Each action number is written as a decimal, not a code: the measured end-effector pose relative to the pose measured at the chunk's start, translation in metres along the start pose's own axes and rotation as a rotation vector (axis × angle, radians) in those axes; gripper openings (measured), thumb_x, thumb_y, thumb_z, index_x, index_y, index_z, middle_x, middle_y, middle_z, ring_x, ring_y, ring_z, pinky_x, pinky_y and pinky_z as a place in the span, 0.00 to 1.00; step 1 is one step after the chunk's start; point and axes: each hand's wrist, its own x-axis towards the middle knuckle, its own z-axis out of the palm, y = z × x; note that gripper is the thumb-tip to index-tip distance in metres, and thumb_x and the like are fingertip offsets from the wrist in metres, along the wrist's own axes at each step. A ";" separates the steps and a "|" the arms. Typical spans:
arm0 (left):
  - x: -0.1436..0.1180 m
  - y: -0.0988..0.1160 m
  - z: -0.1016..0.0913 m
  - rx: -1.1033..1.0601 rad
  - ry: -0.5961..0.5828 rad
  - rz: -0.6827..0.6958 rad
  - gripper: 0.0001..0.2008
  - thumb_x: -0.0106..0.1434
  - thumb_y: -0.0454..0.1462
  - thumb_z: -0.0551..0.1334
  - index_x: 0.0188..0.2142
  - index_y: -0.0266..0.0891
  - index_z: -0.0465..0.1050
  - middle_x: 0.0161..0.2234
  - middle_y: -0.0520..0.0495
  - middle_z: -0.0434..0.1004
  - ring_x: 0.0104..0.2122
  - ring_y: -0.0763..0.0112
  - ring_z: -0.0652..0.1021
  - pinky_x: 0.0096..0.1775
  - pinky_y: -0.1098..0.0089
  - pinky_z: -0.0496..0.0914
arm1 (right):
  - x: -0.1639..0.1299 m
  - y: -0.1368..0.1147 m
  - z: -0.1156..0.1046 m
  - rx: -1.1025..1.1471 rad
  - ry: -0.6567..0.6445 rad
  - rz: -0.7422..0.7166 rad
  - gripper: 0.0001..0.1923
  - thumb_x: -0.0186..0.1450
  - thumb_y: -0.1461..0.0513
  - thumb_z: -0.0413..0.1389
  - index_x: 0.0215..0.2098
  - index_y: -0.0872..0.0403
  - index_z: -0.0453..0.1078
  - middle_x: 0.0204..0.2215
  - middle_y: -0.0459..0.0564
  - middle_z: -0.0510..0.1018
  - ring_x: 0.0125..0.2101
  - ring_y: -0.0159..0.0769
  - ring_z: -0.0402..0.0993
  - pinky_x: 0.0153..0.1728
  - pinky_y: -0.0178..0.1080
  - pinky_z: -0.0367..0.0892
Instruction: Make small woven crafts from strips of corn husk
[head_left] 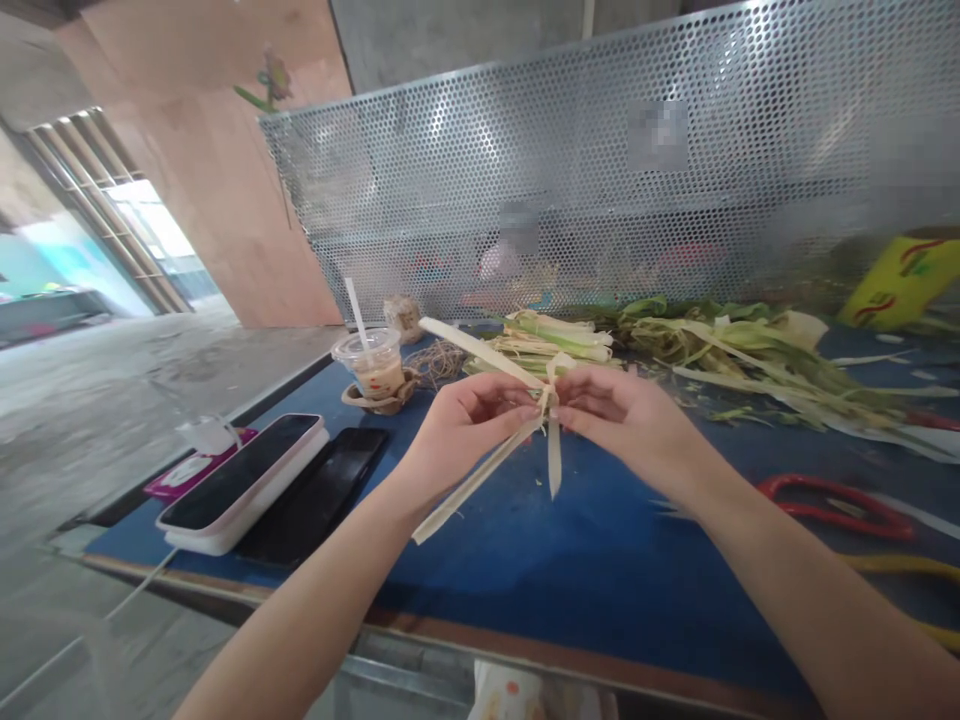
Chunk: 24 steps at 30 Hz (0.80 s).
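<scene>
My left hand [457, 425] and my right hand [622, 415] meet above the blue table [570, 570], both pinching pale leaf strips [480, 470] that cross and fold together between the fingertips. One strip runs up-left from the hands, another slants down-left, and a short end hangs straight down. A pile of the same pale strips [559, 345] lies just behind my hands.
A plastic cup with a straw [373, 365] stands at back left beside a twine bundle [439, 360]. Two phones [247, 480] lie at the left edge. Green leaves [757, 355] spread at back right. Red scissors [832, 500] lie right. A perforated metal screen [600, 180] backs the table.
</scene>
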 end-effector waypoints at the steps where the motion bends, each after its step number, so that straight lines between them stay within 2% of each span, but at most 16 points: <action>1: 0.000 -0.001 0.000 0.009 0.009 -0.006 0.06 0.51 0.33 0.64 0.30 0.33 0.72 0.23 0.52 0.72 0.21 0.81 0.70 0.24 0.78 0.66 | 0.000 0.001 0.000 -0.040 -0.010 -0.009 0.09 0.55 0.58 0.58 0.33 0.52 0.68 0.32 0.48 0.75 0.34 0.36 0.72 0.36 0.40 0.68; 7: 0.001 -0.012 0.004 0.013 -0.040 0.016 0.12 0.49 0.39 0.66 0.31 0.35 0.70 0.23 0.53 0.70 0.19 0.79 0.69 0.19 0.78 0.63 | -0.006 0.000 0.007 -0.395 0.083 -0.126 0.02 0.57 0.62 0.54 0.28 0.52 0.67 0.26 0.46 0.74 0.27 0.34 0.70 0.28 0.36 0.65; 10: 0.000 -0.018 0.006 0.129 0.066 0.120 0.13 0.45 0.36 0.68 0.29 0.36 0.68 0.22 0.53 0.70 0.20 0.78 0.70 0.21 0.77 0.65 | -0.008 -0.001 0.011 -0.575 0.082 -0.231 0.03 0.57 0.66 0.52 0.26 0.53 0.64 0.25 0.46 0.71 0.25 0.32 0.67 0.25 0.35 0.62; 12: 0.000 -0.020 0.007 0.210 0.128 0.146 0.10 0.47 0.36 0.67 0.29 0.36 0.69 0.20 0.54 0.69 0.19 0.78 0.70 0.22 0.76 0.65 | -0.008 -0.001 0.011 -0.669 0.076 -0.303 0.05 0.58 0.67 0.50 0.26 0.53 0.64 0.26 0.48 0.71 0.28 0.34 0.68 0.28 0.35 0.62; 14: 0.001 -0.019 0.006 0.230 0.133 0.131 0.08 0.50 0.37 0.65 0.29 0.35 0.71 0.18 0.54 0.68 0.16 0.79 0.68 0.20 0.76 0.65 | -0.008 -0.002 0.008 -0.713 0.071 -0.325 0.05 0.59 0.67 0.49 0.28 0.52 0.64 0.29 0.49 0.72 0.32 0.35 0.68 0.30 0.36 0.62; 17: 0.002 -0.018 0.003 0.196 0.081 0.095 0.07 0.51 0.38 0.64 0.27 0.34 0.72 0.19 0.52 0.70 0.15 0.78 0.69 0.19 0.75 0.66 | -0.007 -0.002 0.004 -0.738 0.046 -0.272 0.05 0.62 0.64 0.47 0.30 0.52 0.64 0.31 0.48 0.73 0.30 0.34 0.69 0.29 0.35 0.60; 21: 0.003 -0.018 0.000 0.199 0.014 0.056 0.07 0.52 0.38 0.63 0.26 0.34 0.71 0.21 0.51 0.73 0.18 0.74 0.74 0.24 0.72 0.70 | -0.006 -0.003 -0.003 -0.768 -0.010 -0.286 0.07 0.64 0.62 0.46 0.29 0.52 0.63 0.28 0.48 0.72 0.27 0.32 0.67 0.27 0.34 0.59; 24: 0.002 -0.016 0.001 0.167 0.005 0.031 0.06 0.52 0.37 0.63 0.26 0.34 0.71 0.21 0.51 0.74 0.20 0.73 0.76 0.26 0.72 0.71 | -0.005 -0.006 -0.008 -0.779 -0.029 -0.287 0.08 0.64 0.62 0.47 0.27 0.51 0.63 0.25 0.45 0.71 0.25 0.31 0.65 0.26 0.34 0.58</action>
